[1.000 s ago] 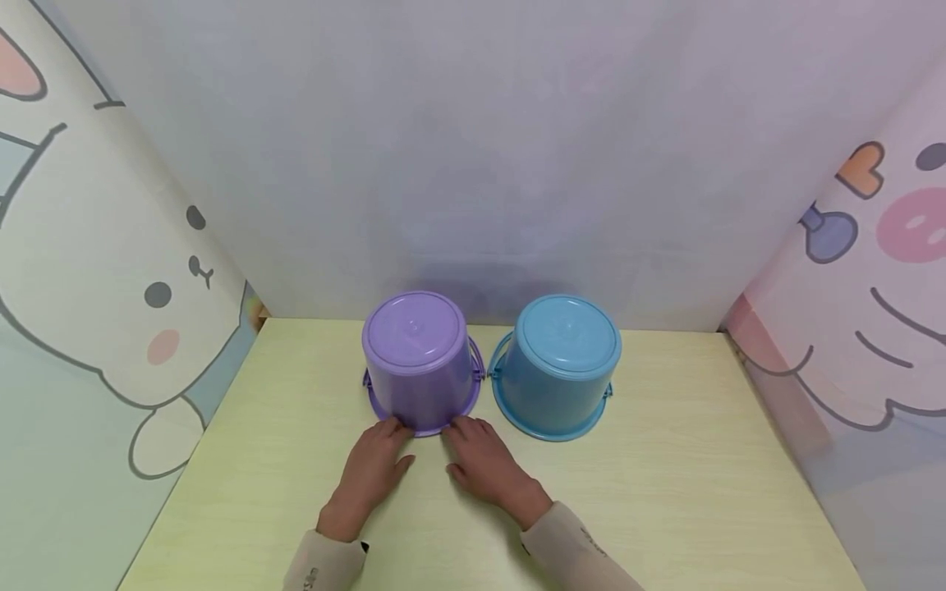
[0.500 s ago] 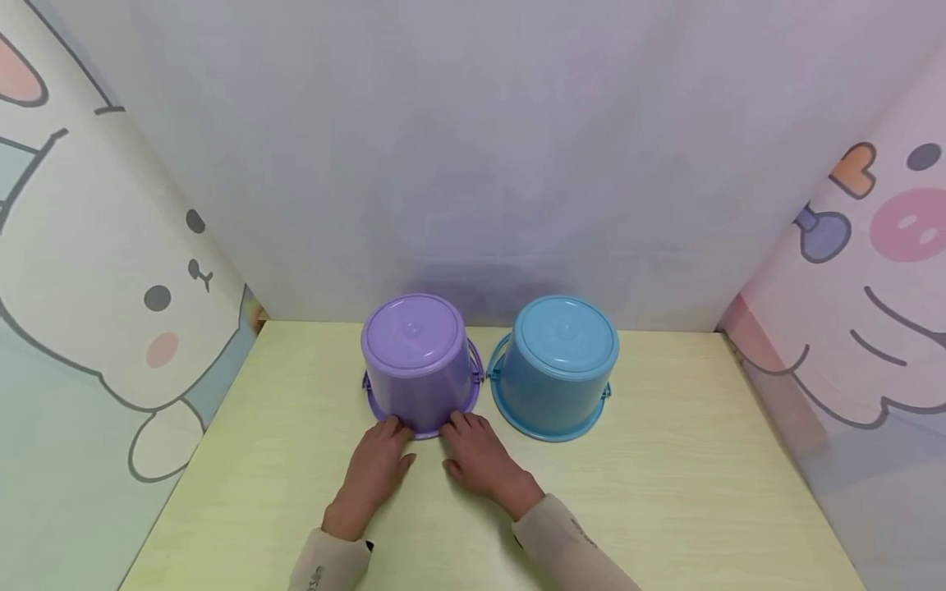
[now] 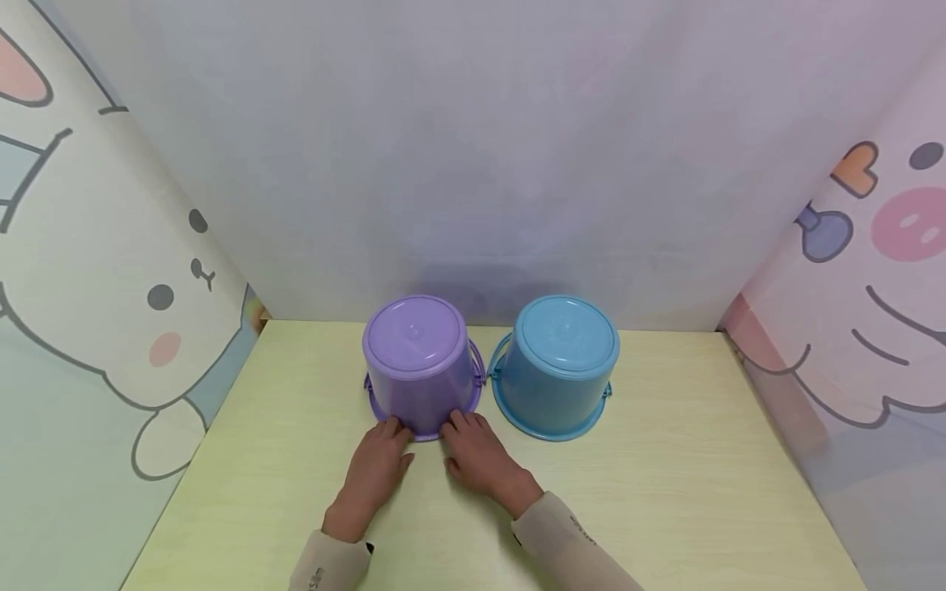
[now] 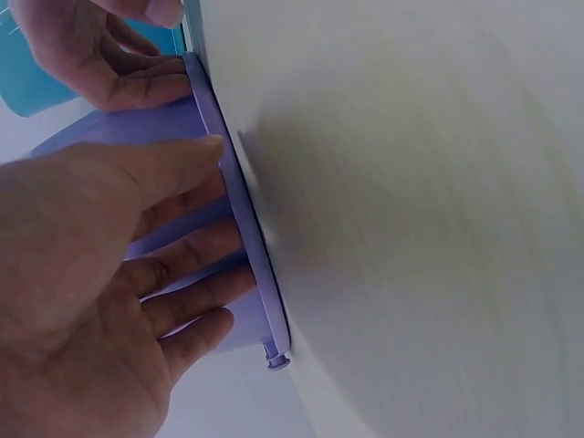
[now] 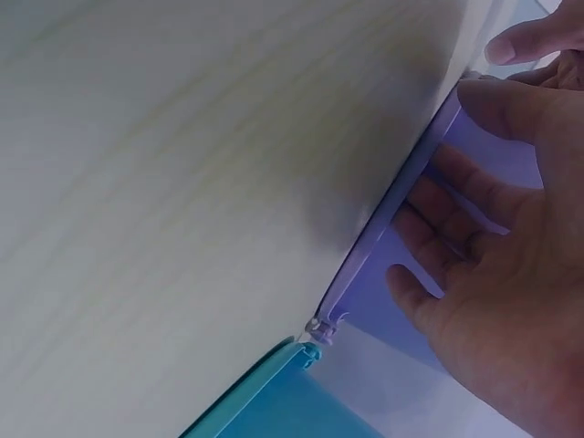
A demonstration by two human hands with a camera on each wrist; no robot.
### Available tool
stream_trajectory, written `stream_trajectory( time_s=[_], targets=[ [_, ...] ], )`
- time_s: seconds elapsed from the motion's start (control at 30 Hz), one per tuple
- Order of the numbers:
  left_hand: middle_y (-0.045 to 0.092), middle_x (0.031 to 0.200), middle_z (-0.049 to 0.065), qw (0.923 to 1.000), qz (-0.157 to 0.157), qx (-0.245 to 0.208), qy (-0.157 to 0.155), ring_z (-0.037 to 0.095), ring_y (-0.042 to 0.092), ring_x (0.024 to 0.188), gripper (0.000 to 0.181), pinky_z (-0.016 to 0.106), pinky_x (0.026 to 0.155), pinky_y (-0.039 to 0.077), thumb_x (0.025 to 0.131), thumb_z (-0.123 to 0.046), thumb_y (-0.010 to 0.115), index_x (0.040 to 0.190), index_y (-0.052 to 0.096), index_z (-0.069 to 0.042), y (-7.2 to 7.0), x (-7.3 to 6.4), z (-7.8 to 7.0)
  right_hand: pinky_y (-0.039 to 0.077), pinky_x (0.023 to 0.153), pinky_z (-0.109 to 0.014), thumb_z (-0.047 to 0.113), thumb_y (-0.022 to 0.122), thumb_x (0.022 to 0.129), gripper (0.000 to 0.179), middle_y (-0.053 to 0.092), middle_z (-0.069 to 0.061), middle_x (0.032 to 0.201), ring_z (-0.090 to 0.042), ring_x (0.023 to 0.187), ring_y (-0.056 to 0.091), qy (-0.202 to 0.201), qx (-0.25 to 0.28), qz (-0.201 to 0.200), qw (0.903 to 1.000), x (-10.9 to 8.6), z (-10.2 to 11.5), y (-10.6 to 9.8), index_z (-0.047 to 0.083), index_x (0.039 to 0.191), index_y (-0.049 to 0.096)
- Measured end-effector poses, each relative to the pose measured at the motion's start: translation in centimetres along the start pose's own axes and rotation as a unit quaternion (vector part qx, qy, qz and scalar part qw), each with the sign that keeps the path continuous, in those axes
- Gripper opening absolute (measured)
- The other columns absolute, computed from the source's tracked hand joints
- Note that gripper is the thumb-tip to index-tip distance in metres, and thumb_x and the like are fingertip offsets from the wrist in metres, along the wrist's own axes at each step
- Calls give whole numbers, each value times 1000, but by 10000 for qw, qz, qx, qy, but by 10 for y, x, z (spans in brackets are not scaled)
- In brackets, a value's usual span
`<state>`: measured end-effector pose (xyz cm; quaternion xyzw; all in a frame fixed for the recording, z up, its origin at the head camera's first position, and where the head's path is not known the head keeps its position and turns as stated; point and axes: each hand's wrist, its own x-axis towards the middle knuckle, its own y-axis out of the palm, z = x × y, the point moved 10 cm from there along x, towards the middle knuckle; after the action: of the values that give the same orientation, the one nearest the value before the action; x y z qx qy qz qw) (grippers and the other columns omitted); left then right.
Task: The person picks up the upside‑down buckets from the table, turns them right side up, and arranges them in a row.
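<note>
Nearest my cam: two beige sleeves [image 3: 330, 562], L and R, w/ dark lettering, reaching in over the pale wood-grain table [image 3: 665, 476]. L hand [image 3: 372, 469] is at the near edge of the purple bucket [image 3: 418, 373]; I see its fingers extended, spread a bit, tips touching the wall by the rim. R hand [image 3: 484, 461] does the same a little further right along that rim, fingers roughly straight, slightly apart. Both thumbs stick out on the near side; I get no pinch on either hand.

Purple bucket's upside down on the table, base up, L of ctr, handle at its R side. Just beside it, to the R: blue bucket [image 3: 562, 369], also inverted; can't tell if their handle clips touch. Behind both, a pale curtain [image 3: 473, 148]; rabbit print [image 3: 96, 279] on L, pig print [image 3: 909, 226] on R.
</note>
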<state>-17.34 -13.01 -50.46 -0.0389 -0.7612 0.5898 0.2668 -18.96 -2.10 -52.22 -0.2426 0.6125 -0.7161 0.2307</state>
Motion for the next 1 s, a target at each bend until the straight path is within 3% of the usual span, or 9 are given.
stream_trajectory(
  time_s=[0.4, 1.0],
  targets=[
    [54, 93, 8, 9999, 68, -74, -118, 28, 56, 85, 29, 46, 81, 52, 76, -4, 92, 95, 70, -4, -1, 0, 2, 46, 110, -45, 23, 75, 97, 28, 54, -3, 114, -24, 109, 55, 162, 48, 163, 9997, -1, 1, -3, 10, 118, 63],
    [51, 89, 3, 9985, -541, -1, 16, 23, 51, 82, 34, 45, 78, 50, 68, 0, 93, 88, 68, -9, -19, -2, -2, 49, 101, -43, 11, 73, 97, 16, 52, -3, 104, -22, 99, 56, 126, -222, -370, 9990, -9, 13, -32, 10, 109, 62]
  ],
)
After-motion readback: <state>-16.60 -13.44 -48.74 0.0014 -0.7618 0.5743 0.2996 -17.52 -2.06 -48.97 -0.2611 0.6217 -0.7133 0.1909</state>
